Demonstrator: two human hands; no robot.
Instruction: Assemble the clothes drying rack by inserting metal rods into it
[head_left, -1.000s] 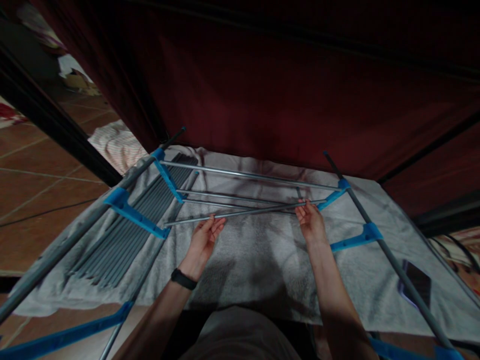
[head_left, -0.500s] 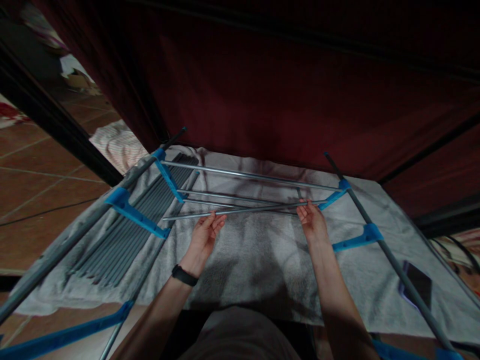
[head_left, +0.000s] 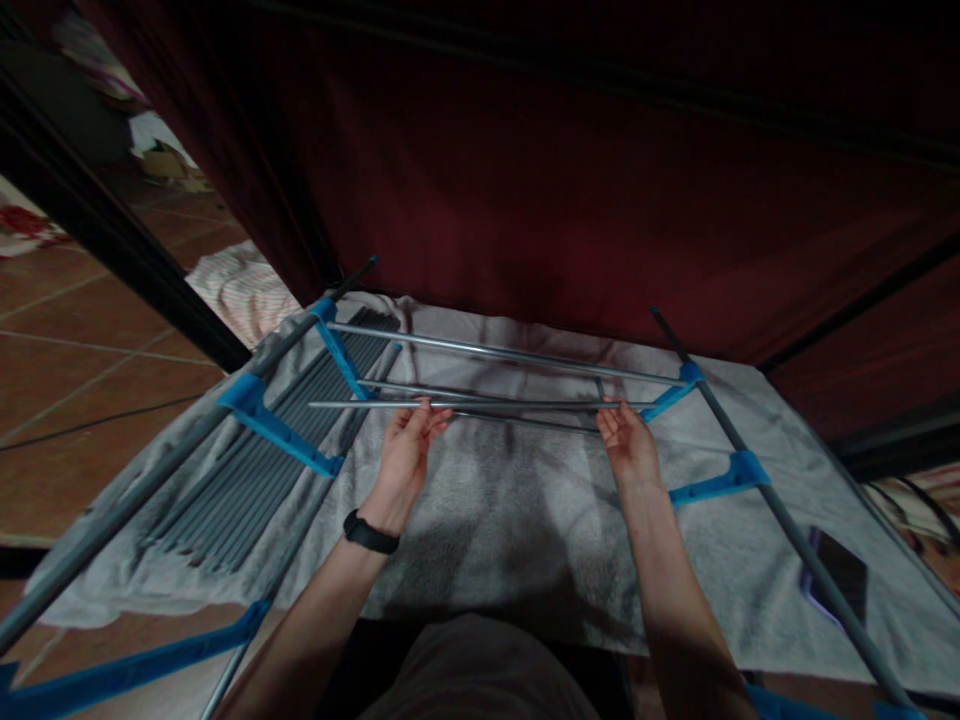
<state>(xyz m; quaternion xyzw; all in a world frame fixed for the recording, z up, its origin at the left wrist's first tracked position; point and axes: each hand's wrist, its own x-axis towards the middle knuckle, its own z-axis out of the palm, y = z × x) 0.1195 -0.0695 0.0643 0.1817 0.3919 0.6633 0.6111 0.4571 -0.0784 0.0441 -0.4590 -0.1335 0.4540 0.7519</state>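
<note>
A thin grey metal rod [head_left: 517, 406] lies nearly level across both my hands. My left hand [head_left: 411, 435] pinches it left of the middle, and a black band circles that wrist. Near its right end my right hand [head_left: 627, 437] has its fingertips closed on it. The rod's right end is close to a blue plastic bracket [head_left: 664, 398]; its left end sticks out free past another blue bracket [head_left: 341, 360]. Around my hands stands a frame of grey tubes [head_left: 724, 410] joined by such brackets. A crossbar [head_left: 502, 352] spans it at the back.
Several loose grey rods [head_left: 277, 430] lie side by side on the left of the grey towel-like cloth [head_left: 510, 520]. A phone [head_left: 838, 575] rests on the cloth at the right, partly behind a tube. A dark red panel [head_left: 540, 200] rises behind.
The rod's left end has swung upward in view, bringing the rod from slanted to nearly level. My left hand has risen slightly with it, while my right hand stays near the right bracket.
</note>
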